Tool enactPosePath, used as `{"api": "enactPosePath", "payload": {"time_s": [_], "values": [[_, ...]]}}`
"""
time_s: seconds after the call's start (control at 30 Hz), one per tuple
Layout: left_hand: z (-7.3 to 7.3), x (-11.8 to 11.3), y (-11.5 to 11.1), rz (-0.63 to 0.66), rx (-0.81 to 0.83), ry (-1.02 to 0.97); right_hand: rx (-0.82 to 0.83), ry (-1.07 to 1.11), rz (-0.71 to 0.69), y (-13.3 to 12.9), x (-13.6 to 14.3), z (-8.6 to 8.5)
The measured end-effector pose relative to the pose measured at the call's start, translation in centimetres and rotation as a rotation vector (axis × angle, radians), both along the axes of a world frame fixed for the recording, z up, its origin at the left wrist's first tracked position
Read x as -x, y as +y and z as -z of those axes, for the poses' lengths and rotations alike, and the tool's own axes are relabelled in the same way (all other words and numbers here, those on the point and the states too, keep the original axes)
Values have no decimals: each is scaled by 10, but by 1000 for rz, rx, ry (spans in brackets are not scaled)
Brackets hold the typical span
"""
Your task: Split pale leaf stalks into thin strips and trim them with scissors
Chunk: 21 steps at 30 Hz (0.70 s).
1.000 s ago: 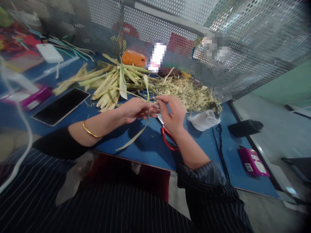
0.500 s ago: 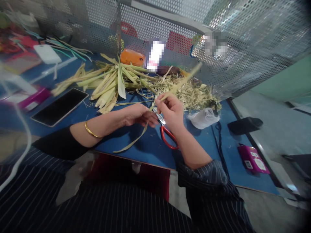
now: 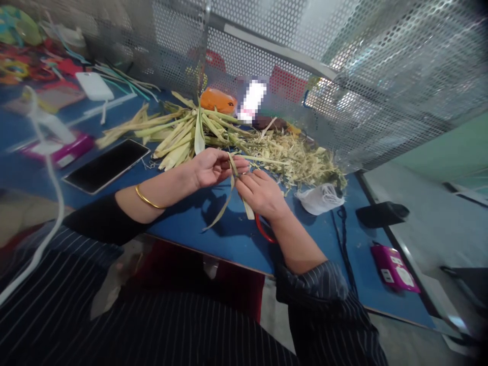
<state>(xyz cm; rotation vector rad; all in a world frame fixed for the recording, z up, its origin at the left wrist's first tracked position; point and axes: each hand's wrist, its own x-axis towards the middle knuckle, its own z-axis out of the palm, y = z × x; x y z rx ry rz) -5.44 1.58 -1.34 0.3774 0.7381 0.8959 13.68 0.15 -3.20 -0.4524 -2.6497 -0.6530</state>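
My left hand [image 3: 213, 168] is palm up with fingers curled, pinching pale green-yellow corn husk strips [image 3: 248, 209]. My right hand [image 3: 263, 193] is closed on the same strips where they cross. One end hangs down toward the table, and another runs right, past the fingers. Scissors with a red handle [image 3: 264, 231] lie beneath my right hand, their blades hidden. Beyond my hands are a bundle of corn husks [image 3: 177, 137] and, to its right, a heap of shredded husk [image 3: 305, 160].
On the blue table [image 3: 232, 244] are a dark phone [image 3: 107, 165], a white string bundle [image 3: 320, 199], a black pouch [image 3: 382, 214], and purple packs [image 3: 396, 267] at both sides. An orange pack [image 3: 218, 100] stands before the perforated metal screen [image 3: 263, 46]. A white cable [image 3: 53, 203] curves at left.
The strip that pointed up and right from my right hand has swung down. My right hand has turned knuckles up, and my left hand has turned palm up. The view has shifted slightly.
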Motion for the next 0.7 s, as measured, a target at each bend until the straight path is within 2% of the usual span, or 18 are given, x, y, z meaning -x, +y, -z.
{"api": "enactPosePath", "payload": {"time_s": [0.13, 0.37, 0.47, 0.53, 0.6, 0.7], "values": [[0, -4, -4, -43, -38, -92, 11, -20, -50, 1, 3, 3], [-4, -9, -10, -120, -54, 6, 123, 114, -28, 0, 2, 3], [-3, -11, -11, -125, -103, 37, 128, 253, 107, 0, 2, 5], [-1, -12, -11, -126, -126, 54, 178, 437, 263, 0, 3, 7], [3, -13, -10, -126, -159, 80, 250, 576, 353, -1, 4, 8], [8, -15, -10, -118, -224, 123, 235, 498, 275, -4, 4, 6]]}}
